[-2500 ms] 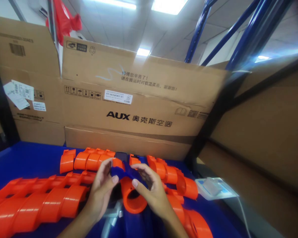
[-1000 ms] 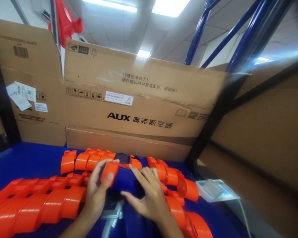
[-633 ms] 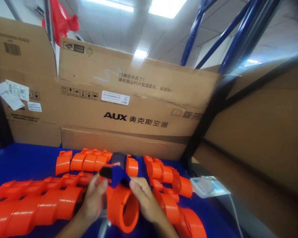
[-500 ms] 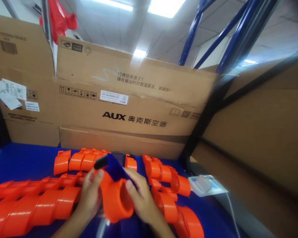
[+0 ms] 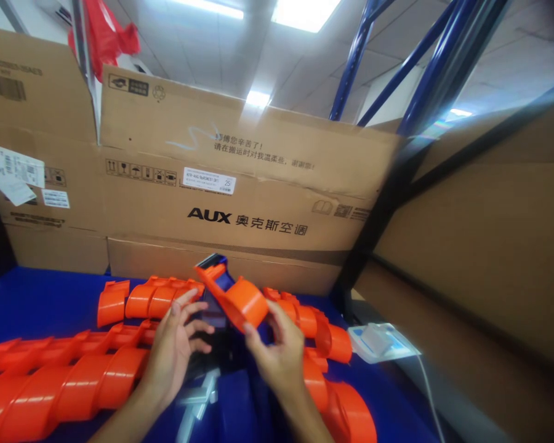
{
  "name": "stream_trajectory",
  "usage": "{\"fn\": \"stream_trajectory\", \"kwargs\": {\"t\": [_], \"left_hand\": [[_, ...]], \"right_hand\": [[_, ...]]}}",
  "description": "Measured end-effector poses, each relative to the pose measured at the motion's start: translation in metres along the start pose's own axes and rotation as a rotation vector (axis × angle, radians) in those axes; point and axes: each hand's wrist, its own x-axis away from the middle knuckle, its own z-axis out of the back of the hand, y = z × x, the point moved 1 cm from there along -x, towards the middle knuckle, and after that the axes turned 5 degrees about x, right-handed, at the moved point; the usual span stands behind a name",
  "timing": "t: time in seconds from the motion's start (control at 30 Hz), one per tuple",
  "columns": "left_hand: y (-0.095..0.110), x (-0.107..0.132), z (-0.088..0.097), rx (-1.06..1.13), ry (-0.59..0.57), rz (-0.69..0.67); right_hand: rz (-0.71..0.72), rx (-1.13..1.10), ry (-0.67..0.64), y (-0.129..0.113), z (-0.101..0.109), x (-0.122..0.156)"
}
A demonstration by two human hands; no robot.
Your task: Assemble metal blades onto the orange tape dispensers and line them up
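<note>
An orange tape dispenser with a blue piece and a dark strip at its far end is raised above the middle of the blue table. My right hand grips its round body between thumb and fingers. To the left of it, my left hand is empty, with its fingers spread and apart from the dispenser. Rows of similar orange dispensers lie on both sides, the left row beside my left forearm and the right group partly behind my right arm. Below my hands are pale metallic parts and a blue object.
A large cardboard sheet stands along the back of the blue table. A dark rack post rises at the right. Near it sits a small white-and-blue box, with a white cable running down.
My left hand has let go of the dispenser and its fingers have spread. My right hand has lifted and turned the dispenser up and to the right, uncovering the pale metallic parts below.
</note>
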Motion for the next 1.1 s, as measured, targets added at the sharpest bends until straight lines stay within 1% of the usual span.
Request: {"fn": "stream_trajectory", "kwargs": {"t": [0.07,0.13,0.2,0.27,0.33,0.37,0.43,0.53,0.63,0.77,0.93,1.1], "left_hand": [[0.001,0.002,-0.001,-0.016,-0.002,-0.005],[0.001,0.003,-0.001,0.001,0.013,-0.021],[0.001,0.003,0.0,0.028,0.009,-0.029],[0.001,0.003,-0.001,0.038,-0.007,-0.031],[0.001,0.003,-0.002,0.031,-0.017,-0.036],[0.001,0.003,-0.002,0.025,-0.02,-0.04],[0.002,0.004,-0.004,0.02,-0.025,-0.047],[0.004,0.005,-0.005,0.023,-0.037,-0.052],[0.004,0.006,-0.005,0.025,-0.048,-0.047],[0.005,0.004,-0.004,0.02,-0.053,-0.054],[0.004,0.003,-0.001,0.012,-0.065,-0.048],[0.003,0.004,-0.001,0.008,-0.094,-0.041]], "right_hand": [[-0.172,-0.047,0.126,0.007,0.007,-0.008],[-0.304,-0.019,0.179,0.011,0.015,-0.016],[-0.384,0.161,0.146,0.014,0.023,-0.022],[-0.416,0.415,0.077,0.018,0.027,-0.025],[-0.415,0.612,0.006,0.024,0.028,-0.026],[-0.41,0.672,-0.024,0.027,0.028,-0.026],[-0.401,0.749,-0.063,0.032,0.025,-0.026],[-0.391,0.839,-0.074,0.035,0.022,-0.026],[-0.377,0.875,-0.09,0.037,0.02,-0.027],[-0.382,0.897,-0.163,0.04,0.016,-0.026],[-0.375,0.868,-0.248,0.045,0.012,-0.025],[-0.349,0.909,-0.285,0.048,0.012,-0.023]]}}
